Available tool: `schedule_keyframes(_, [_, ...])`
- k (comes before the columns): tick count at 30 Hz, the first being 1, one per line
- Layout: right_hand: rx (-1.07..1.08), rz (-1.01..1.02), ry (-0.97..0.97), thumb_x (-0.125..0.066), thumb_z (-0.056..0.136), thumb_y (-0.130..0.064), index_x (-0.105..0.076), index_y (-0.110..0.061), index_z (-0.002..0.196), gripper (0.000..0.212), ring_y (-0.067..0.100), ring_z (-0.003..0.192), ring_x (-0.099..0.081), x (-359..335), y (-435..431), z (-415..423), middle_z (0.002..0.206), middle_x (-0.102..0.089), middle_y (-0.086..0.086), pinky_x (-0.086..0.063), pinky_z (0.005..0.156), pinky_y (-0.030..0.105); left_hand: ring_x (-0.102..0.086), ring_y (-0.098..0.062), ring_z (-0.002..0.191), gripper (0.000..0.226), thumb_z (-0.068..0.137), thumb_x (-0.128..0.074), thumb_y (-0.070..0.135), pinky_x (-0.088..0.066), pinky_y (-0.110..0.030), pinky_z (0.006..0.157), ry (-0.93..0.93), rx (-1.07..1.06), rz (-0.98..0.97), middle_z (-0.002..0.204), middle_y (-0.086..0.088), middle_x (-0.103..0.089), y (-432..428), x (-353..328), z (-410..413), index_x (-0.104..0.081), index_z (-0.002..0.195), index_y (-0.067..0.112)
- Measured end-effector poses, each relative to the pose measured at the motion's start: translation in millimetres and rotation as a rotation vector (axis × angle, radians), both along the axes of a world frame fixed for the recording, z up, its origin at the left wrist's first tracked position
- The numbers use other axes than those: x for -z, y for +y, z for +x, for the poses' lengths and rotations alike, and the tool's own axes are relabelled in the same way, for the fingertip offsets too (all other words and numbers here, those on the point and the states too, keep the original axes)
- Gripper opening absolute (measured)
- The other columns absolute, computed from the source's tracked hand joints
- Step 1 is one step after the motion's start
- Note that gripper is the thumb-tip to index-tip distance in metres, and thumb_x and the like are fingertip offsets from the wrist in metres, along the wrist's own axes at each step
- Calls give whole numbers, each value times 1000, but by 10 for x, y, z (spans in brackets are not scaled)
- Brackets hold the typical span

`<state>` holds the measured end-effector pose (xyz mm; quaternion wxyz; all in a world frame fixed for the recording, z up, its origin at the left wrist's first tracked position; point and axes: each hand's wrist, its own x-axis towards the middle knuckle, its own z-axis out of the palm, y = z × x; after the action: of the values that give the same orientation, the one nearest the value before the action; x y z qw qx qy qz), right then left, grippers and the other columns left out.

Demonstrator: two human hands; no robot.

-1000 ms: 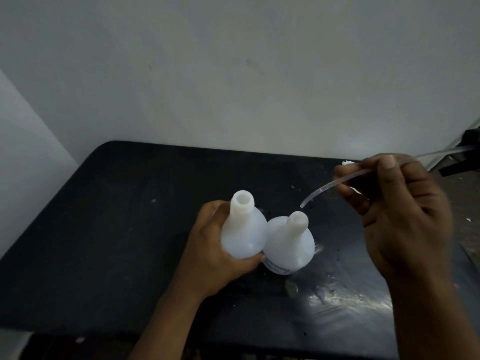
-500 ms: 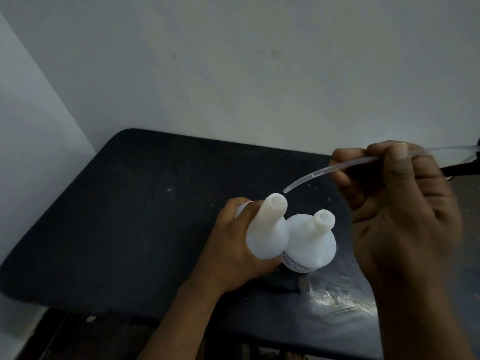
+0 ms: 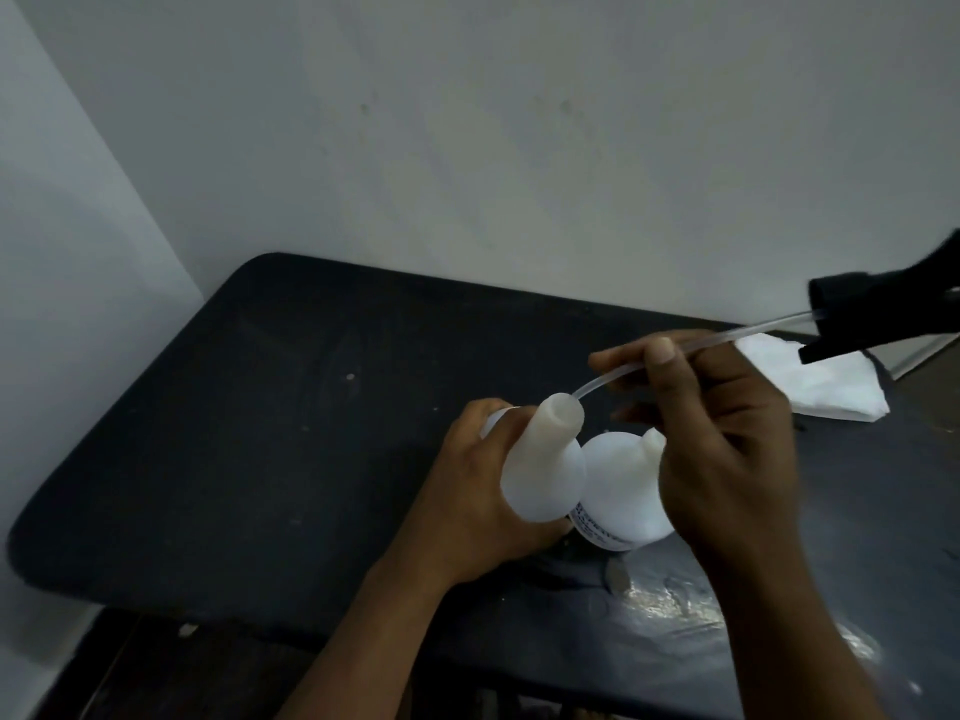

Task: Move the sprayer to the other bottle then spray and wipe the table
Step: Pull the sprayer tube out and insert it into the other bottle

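Note:
Two white plastic bottles stand side by side on the black table (image 3: 260,418). My left hand (image 3: 467,491) grips the left bottle (image 3: 545,459) and tilts its open neck to the right. The right bottle (image 3: 623,491) stands upright, its neck partly hidden behind my right hand (image 3: 727,439). That hand pinches the clear dip tube (image 3: 613,379) of the black sprayer head (image 3: 893,314), which hangs in the air at the right edge. The tube's tip is at the mouth of the tilted left bottle.
A folded white cloth (image 3: 821,381) lies at the table's back right. A wet, shiny patch (image 3: 675,600) covers the table's front right. A pale wall runs close behind the table and along its left side.
My right hand has brought the tube down and left until its tip reaches the left bottle's mouth. My left hand has tilted that bottle further right. The sprayer head has come into view.

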<state>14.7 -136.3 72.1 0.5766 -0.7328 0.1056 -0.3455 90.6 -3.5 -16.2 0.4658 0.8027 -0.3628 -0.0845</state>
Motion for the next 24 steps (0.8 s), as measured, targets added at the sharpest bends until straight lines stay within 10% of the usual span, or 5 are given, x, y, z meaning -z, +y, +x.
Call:
schedule_keyframes(9, [6, -460, 275, -64, 89, -19, -66, -31, 78, 16, 2, 73, -62, 86, 69, 43, 77, -65, -14, -45, 61, 9, -51, 1, 108, 78, 53, -87, 46, -54, -20, 76, 96, -37, -13, 125, 22, -38, 9, 63, -8, -44, 118, 51])
schedule_keyframes(17, [-31, -133, 345, -74, 78, -15, -70, -37, 75, 23, -5, 79, -67, 71, 185, 85, 86, -71, -23, -53, 68, 11, -54, -3, 109, 80, 51, -89, 44, -57, -25, 77, 106, -58, -61, 127, 17, -43, 103, 83, -31, -40, 112, 61])
schedule_keyframes(24, [-256, -75, 404, -71, 73, -59, -74, -35, 86, 28, -6, 80, -67, -88, 180, 14, 85, -73, -23, -49, 64, 6, -53, -10, 115, 82, 56, -89, 38, -56, -33, 81, 118, -28, -81, 132, 10, -44, 111, 59, -77, -38, 117, 55])
